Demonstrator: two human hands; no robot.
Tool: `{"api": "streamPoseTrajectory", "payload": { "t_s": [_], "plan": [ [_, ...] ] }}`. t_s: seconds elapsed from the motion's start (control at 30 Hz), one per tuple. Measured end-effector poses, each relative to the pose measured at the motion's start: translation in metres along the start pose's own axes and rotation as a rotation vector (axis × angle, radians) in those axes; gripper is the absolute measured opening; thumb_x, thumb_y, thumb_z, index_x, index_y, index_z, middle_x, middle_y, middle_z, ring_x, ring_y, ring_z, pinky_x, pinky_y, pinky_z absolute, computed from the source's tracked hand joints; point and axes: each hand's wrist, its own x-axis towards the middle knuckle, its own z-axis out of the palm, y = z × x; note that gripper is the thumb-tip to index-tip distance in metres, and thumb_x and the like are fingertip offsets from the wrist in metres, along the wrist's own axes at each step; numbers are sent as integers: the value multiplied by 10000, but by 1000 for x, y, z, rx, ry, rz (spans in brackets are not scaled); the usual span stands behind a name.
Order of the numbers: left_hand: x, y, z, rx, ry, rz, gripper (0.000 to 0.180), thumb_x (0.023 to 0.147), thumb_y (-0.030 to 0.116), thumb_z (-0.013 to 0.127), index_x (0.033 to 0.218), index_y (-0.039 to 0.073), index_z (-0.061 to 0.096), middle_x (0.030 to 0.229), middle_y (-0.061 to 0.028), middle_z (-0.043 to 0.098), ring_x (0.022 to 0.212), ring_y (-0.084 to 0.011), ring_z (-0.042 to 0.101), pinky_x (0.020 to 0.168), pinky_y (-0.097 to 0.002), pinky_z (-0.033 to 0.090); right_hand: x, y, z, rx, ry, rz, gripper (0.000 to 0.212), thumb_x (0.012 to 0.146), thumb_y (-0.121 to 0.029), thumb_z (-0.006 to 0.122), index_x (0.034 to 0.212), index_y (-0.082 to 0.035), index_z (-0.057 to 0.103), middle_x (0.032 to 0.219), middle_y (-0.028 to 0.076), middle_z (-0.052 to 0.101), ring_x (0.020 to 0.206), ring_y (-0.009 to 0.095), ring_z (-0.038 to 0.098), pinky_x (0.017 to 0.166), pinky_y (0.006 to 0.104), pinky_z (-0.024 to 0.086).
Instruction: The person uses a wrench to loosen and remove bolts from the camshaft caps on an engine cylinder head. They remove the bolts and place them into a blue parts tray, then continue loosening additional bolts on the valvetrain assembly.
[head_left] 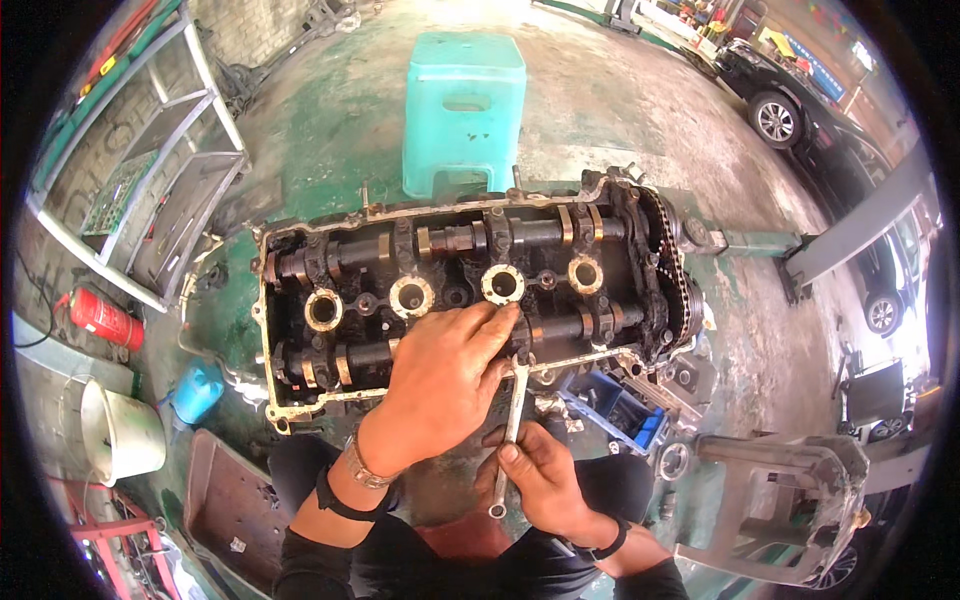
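Observation:
A greasy cylinder head (285, 412) lies in front of me, its two dark camshafts exposed and several round plug tubes standing between them. My left hand (440, 375) rests over the near camshaft. Its stretched fingertips reach the rim of a plug tube (502, 284), and its thumb sits apart, beside the upper end of a wrench. That steel combination wrench (514, 412) stands nearly upright in the picture, its upper end at the near edge of the cylinder head and its ring end low. My right hand (540, 478) is closed around the wrench's lower shank.
Behind the cylinder head stands a turquoise plastic stool (465, 115). A blue bin of parts (620, 415) is at the near right, beside a grey casing (780, 500). On the left are a metal shelf (170, 150), a red extinguisher (105, 320), a white bucket (120, 430) and a brown tray (225, 500).

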Motion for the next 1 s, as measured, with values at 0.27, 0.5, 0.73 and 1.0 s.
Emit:
{"api": "streamPoseTrajectory", "payload": {
  "t_s": [0.27, 0.5, 0.73, 1.0],
  "plan": [
    [0, 0, 2, -16, 17, -3, 480, 849, 125, 716, 1308, 25, 618, 1175, -137, 640, 1002, -342, 621, 881, -451, 490, 2, 3, 7, 67, 45, -70, 269, 1092, -220, 489, 1218, 17, 504, 831, 133, 696, 677, 181, 678, 605, 295, 536],
    [0, 2, 0, -43, -2, -51, 509, 831, 125, 738, 1321, 44, 624, 1223, -164, 660, 1040, -385, 626, 894, -462, 499, 2, 4, 7, 50, 63, -19, 242, 1090, -192, 487, 1203, 22, 496, 850, 130, 697, 690, 178, 682, 617, 293, 552],
    [1, 2, 1, -55, -9, -70, 498, 837, 122, 728, 1321, 55, 630, 1226, -158, 662, 1040, -385, 625, 900, -461, 501, 9, 0, 14, 79, 72, -17, 233, 1093, -190, 476, 1193, 20, 490, 850, 128, 691, 701, 179, 686, 630, 304, 571],
    [0, 0, 1, -37, 24, -17, 463, 855, 147, 711, 1295, 25, 635, 1177, -153, 658, 1002, -365, 631, 879, -456, 498, 20, 5, 23, 38, 84, -63, 214, 1096, -188, 468, 1172, 9, 503, 841, 107, 682, 688, 170, 667, 634, 297, 558]
  ]
}}
